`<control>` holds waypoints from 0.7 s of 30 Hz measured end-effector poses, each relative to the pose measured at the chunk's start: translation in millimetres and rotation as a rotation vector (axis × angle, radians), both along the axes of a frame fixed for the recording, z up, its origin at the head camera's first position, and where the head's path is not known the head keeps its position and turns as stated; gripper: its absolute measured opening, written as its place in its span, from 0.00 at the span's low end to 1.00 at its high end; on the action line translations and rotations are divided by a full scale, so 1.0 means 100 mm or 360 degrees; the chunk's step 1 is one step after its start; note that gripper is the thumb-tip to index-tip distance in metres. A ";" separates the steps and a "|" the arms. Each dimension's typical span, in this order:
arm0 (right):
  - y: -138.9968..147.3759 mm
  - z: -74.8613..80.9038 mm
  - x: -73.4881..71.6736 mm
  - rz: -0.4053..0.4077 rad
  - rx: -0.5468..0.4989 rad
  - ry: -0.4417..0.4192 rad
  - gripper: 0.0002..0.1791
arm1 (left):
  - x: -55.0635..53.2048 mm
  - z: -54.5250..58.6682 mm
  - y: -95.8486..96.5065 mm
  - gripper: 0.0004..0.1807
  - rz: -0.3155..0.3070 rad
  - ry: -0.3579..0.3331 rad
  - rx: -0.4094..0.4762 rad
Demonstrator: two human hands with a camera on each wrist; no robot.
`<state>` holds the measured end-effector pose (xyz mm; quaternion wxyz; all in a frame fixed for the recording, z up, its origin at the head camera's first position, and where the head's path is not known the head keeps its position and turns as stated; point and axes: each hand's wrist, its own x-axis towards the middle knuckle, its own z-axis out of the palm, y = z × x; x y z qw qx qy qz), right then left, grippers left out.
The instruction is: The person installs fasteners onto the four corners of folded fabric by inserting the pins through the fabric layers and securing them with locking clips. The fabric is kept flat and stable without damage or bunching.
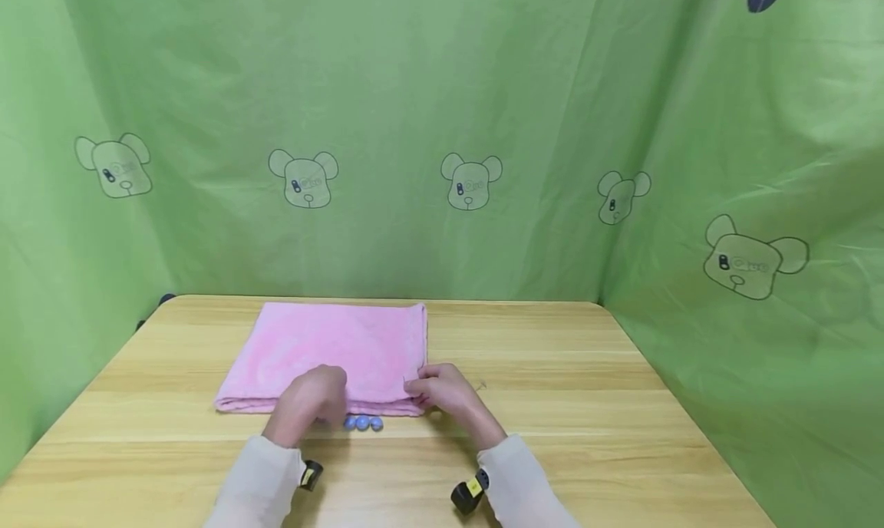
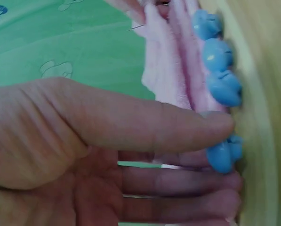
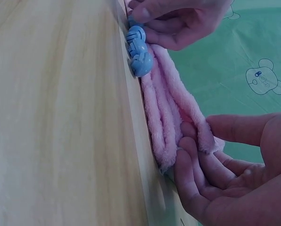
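A folded pink plush cloth [image 1: 331, 348] lies on the table, its layered edge facing me. My right hand [image 1: 447, 391] pinches the top layer at its near right corner; in the right wrist view, the thumb is above this layer and fingers reach in beneath it. A thin dark sliver [image 2: 136, 28] sticks out beside those fingers in the left wrist view. Along the near edge stand three small blue rounded plastic pieces [image 1: 363, 422] with slits. Just left of them, my left hand [image 1: 314, 394] pinches another blue piece [image 2: 220, 157] between thumb and fingers, low by the table.
The wooden table [image 1: 587, 436] reaches back to a green curtain [image 1: 387, 236] printed with bear heads, which also hangs on both sides. A thin wire-like thing [image 1: 481, 386] lies on the wood right of my right hand. Black cameras [image 1: 468, 493] are strapped to both wrists.
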<state>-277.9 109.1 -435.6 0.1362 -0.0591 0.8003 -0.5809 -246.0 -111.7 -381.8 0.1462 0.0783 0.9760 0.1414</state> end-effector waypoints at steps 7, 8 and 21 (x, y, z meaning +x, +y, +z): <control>0.00 0.00 0.02 -0.0009 0.0018 0.0020 0.07 | -0.11 0.00 0.00 0.07 0.0031 0.0245 0.0486; 0.00 0.00 0.02 -0.0009 0.0024 0.0024 0.08 | -0.13 -0.01 0.02 0.07 0.0035 0.0293 0.0551; -0.01 -0.04 -0.02 0.0009 0.0024 0.0045 0.08 | -0.27 -0.24 0.35 0.09 0.0141 0.0696 0.1174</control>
